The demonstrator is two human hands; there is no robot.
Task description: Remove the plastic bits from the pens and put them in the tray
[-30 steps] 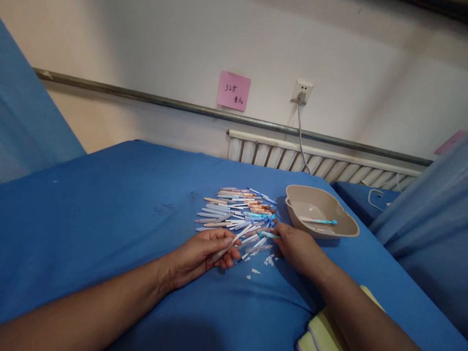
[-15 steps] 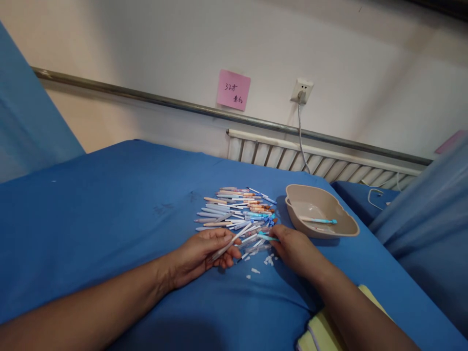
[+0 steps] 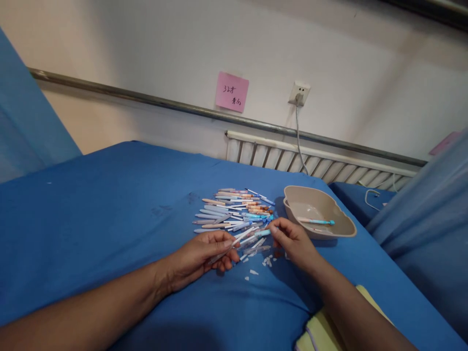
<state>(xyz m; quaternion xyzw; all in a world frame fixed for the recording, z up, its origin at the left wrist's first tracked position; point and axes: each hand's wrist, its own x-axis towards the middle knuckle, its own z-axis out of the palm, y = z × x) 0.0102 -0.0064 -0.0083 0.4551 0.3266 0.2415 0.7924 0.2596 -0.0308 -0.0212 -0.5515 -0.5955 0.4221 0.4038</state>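
Note:
Between thumb and fingers, my left hand (image 3: 204,253) grips a slim pen barrel together with a white pen refill (image 3: 242,235) that points up and right. My right hand (image 3: 292,241) pinches a light teal pen piece (image 3: 262,233), its left end close to the refill; whether they touch I cannot tell. Just beyond both hands lies a spread of pen parts (image 3: 215,210): grey, blue and peach barrels, white refills, and orange and blue clip ends. Some clear pen tubes (image 3: 260,249) are partly hidden behind my fingers. Small white bits (image 3: 267,261) are scattered below them.
A beige basin (image 3: 349,229) at the right holds a teal-ended pen (image 3: 318,222). Blue cloth (image 3: 109,204) covers the table. Near my right forearm lies a yellow cloth (image 3: 321,331). A radiator (image 3: 263,152) and a plugged-in cable (image 3: 299,131) are at the wall behind.
My right hand has lifted slightly and turned, bringing the teal pen piece up from the pile toward the refill. The left hand keeps its grip almost in place.

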